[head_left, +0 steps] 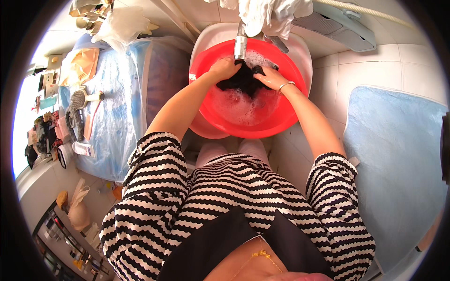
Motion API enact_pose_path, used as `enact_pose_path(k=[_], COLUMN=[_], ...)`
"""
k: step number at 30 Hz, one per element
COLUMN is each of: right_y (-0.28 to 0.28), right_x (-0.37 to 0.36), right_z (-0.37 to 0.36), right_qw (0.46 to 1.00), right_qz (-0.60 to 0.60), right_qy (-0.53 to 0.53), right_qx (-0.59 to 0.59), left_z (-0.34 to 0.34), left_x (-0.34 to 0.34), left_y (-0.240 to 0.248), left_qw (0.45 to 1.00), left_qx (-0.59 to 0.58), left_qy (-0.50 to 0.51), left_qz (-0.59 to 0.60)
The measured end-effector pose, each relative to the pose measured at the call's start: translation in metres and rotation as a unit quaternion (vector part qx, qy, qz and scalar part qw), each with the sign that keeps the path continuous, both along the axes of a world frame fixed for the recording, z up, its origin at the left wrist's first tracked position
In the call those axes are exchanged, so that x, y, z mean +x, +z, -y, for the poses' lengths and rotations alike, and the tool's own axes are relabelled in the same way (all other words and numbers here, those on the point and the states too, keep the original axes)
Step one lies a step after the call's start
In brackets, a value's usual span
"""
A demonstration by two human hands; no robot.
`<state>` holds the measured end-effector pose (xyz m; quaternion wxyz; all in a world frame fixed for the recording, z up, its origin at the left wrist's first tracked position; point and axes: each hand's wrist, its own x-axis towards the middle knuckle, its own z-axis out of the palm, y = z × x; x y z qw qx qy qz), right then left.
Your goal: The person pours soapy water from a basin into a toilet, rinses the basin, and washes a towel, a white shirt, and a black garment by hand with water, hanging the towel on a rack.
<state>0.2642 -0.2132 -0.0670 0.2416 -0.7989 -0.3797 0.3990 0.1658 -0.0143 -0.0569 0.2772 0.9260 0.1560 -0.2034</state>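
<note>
A wet black cloth, bunched up, lies in a red plastic basin of foamy water. My left hand grips its upper left part, the fingertips hidden by the fabric. On the other side my right hand, with a bracelet at the wrist, has its fingers curled into the same cloth. Right above the cloth comes down a metal faucet. The basin sits over a pale sink, tilted on its rim.
To the left, a plastic-covered surface carries a hairbrush, a white tube and hair accessories. White cloths hang above the faucet. A grey appliance is on the wall. A blue-covered panel stands at right.
</note>
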Motion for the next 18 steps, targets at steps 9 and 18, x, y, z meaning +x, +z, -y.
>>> enact_pose_path(k=[9, 18], right_y=[-0.01, -0.112], right_x=[-0.055, -0.028], right_z=[-0.008, -0.012], right_qw=[0.962, 0.972], right_qz=[0.13, 0.126], right_qy=[0.132, 0.039], right_qx=[-0.2, -0.196], left_z=[0.045, 0.039], left_x=[-0.039, -0.02], left_y=[-0.071, -0.089], left_qw=[0.976, 0.968], left_qx=[0.125, 0.17], left_qy=[-0.171, -0.161], left_qz=[-0.058, -0.095])
